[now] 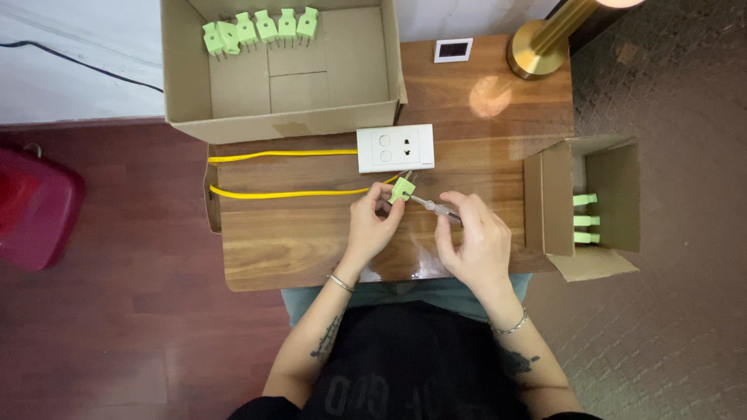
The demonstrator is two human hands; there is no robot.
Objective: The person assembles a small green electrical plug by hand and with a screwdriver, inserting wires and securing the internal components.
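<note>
My left hand (371,223) pinches a light green plug (401,189) at the end of a yellow cable (280,192), just below a white wall socket plate (395,148). My right hand (476,236) grips a small screwdriver (434,207) whose tip meets the plug. Both hands hover over the middle of a small wooden table (296,233).
An open cardboard box (280,85) at the back left holds a row of several green plugs (261,29). A smaller box (591,206) at the right holds three more green plugs (586,218). A brass lamp base (537,47) and a small white display (453,50) stand at the back. A red container (35,206) sits on the floor at left.
</note>
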